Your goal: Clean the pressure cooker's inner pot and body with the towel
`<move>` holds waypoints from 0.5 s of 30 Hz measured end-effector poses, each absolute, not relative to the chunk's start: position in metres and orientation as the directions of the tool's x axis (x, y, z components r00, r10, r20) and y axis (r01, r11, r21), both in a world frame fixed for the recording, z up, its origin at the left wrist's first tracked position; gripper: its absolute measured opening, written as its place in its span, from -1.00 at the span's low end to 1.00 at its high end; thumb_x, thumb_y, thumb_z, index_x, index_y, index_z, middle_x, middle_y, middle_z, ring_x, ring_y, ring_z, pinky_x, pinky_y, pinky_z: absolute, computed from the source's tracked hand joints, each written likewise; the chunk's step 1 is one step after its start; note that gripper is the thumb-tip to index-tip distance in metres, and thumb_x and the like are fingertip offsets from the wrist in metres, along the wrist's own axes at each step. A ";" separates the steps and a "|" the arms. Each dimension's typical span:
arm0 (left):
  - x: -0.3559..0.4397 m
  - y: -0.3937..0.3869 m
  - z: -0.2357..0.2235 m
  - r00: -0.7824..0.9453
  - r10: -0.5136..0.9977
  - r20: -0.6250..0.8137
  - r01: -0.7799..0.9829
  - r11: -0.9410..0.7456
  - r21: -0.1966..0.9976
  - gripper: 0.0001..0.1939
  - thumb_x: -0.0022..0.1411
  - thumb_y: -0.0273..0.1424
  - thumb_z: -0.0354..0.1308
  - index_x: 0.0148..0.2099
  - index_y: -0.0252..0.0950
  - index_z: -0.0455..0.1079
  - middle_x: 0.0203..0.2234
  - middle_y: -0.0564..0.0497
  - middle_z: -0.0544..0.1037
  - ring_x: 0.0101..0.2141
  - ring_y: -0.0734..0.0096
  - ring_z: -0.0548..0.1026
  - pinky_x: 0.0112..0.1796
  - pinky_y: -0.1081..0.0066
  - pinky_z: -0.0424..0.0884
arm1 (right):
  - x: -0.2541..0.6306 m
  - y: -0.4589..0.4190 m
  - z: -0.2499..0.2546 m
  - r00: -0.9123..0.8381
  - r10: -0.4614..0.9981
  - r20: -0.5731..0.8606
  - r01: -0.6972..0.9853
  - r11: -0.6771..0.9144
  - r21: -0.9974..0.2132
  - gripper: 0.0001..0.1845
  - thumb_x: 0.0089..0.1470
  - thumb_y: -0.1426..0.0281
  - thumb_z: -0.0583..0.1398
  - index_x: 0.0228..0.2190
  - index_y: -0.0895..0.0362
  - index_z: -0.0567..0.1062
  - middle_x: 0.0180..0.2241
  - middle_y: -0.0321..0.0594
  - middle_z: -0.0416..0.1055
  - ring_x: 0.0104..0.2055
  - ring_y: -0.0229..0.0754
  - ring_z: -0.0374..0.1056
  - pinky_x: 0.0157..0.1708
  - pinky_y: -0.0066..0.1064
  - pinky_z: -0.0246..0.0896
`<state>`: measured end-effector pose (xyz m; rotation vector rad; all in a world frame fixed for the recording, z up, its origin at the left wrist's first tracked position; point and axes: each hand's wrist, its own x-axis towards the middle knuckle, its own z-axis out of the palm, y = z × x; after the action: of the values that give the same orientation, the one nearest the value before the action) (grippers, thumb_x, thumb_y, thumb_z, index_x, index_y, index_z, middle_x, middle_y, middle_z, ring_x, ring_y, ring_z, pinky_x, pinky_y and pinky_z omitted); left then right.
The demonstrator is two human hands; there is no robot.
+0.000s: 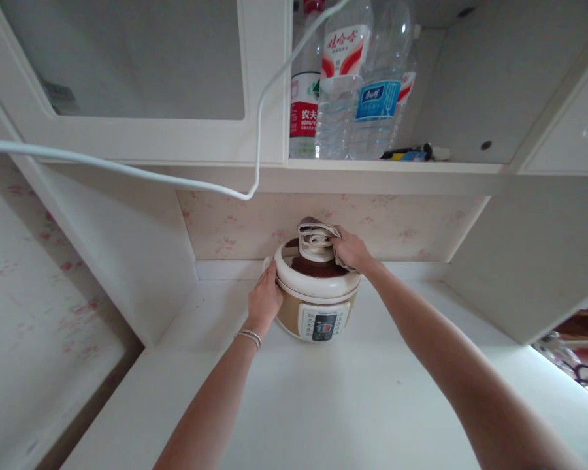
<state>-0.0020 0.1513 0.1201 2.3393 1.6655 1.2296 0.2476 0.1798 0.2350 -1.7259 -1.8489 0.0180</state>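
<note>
A round electric cooker (289, 310) with a cream rim, tan body and front control panel stands upright on a white counter. Its brown and cream lid (296, 277) is on. My left hand (264, 297) grips the cooker's left side near the rim, fingers curled against it and partly hidden. Over the top of the lid, my right hand (350, 248) is closed on a folded, striped cloth (316, 234). The cloth touches the lid's middle and covers the spot where a knob would sit.
Above hangs a white cabinet (269, 143) whose open shelf holds several plastic bottles (343, 85) and small items. A white cable (176, 183) crosses in front of it. Side panels flank the counter (353, 405); clutter (575, 365) shows at far right.
</note>
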 end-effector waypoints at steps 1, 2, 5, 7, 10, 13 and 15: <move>-0.002 0.152 0.120 0.123 0.803 0.583 0.790 -0.434 0.432 -0.43 0.28 -0.53 -0.13 0.33 -0.28 0.01 0.18 -0.13 0.31 0.12 0.27 0.33 0.05 0.27 0.35 | 0.247 0.168 0.230 0.065 0.907 0.416 0.914 0.113 -0.390 -0.57 0.20 0.27 -0.06 0.04 0.10 0.32 -0.20 -0.04 0.48 -0.19 0.05 0.41 -0.20 -0.13 0.26; -0.002 0.152 0.119 0.124 0.800 0.588 0.788 -0.439 0.432 -0.44 0.28 -0.53 -0.13 0.32 -0.29 0.02 0.18 -0.13 0.30 0.13 0.27 0.33 0.06 0.27 0.34 | 0.246 0.156 0.224 0.103 0.900 0.423 0.925 0.070 -0.374 -0.57 0.21 0.26 -0.08 0.06 0.09 0.30 -0.19 -0.03 0.48 -0.19 0.07 0.41 -0.20 -0.11 0.26; -0.003 0.154 0.118 0.124 0.790 0.601 0.772 -0.457 0.442 -0.44 0.27 -0.55 -0.13 0.31 -0.31 0.04 0.19 -0.13 0.29 0.14 0.28 0.31 0.10 0.27 0.30 | 0.233 0.121 0.206 0.151 0.860 0.488 0.956 -0.001 -0.294 -0.56 0.20 0.30 -0.08 0.07 0.10 0.28 -0.13 0.02 0.46 -0.12 0.14 0.39 -0.14 -0.02 0.22; -0.003 0.155 0.117 0.121 0.793 0.597 0.758 -0.463 0.460 -0.43 0.26 -0.56 -0.13 0.31 -0.31 0.05 0.19 -0.13 0.29 0.15 0.28 0.30 0.11 0.26 0.28 | 0.219 0.102 0.196 0.101 0.816 0.569 0.975 0.034 -0.222 -0.58 0.16 0.38 -0.04 0.05 0.10 0.29 -0.06 0.03 0.42 0.01 0.16 0.31 -0.01 0.03 0.12; -0.002 0.155 0.118 0.123 0.810 0.574 0.722 -0.470 0.508 -0.40 0.22 -0.59 -0.11 0.31 -0.30 0.04 0.20 -0.13 0.28 0.15 0.26 0.29 0.12 0.25 0.27 | 0.195 0.082 0.186 -0.001 0.764 0.645 0.986 0.109 -0.128 -0.54 0.09 0.45 0.02 0.05 0.11 0.29 0.08 -0.01 0.32 0.18 0.18 0.10 0.14 0.12 -0.11; -0.003 0.150 0.125 0.091 0.832 0.548 0.666 -0.460 0.587 -0.35 0.19 -0.56 -0.05 0.33 -0.31 -0.01 0.14 -0.17 0.34 0.09 0.22 0.36 0.05 0.21 0.35 | 0.170 0.070 0.183 -0.089 0.768 0.635 0.985 0.162 -0.057 -0.50 0.06 0.43 0.06 0.08 0.12 0.27 0.16 -0.02 0.23 0.23 0.19 -0.01 0.20 0.18 -0.30; -0.008 0.143 0.133 0.012 0.794 0.608 0.634 -0.476 0.609 -0.31 0.18 -0.54 -0.02 0.35 -0.32 -0.09 0.12 -0.20 0.36 0.08 0.22 0.37 0.04 0.21 0.35 | 0.157 0.068 0.185 -0.188 0.776 0.602 0.972 0.233 0.003 -0.48 0.06 0.39 0.09 0.09 0.10 0.27 0.19 -0.03 0.18 0.25 0.19 -0.06 0.22 0.18 -0.40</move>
<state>-0.0082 0.1427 0.1329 2.1113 1.5095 1.4601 0.1571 0.0683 0.1851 -1.5990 -2.0306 -0.5382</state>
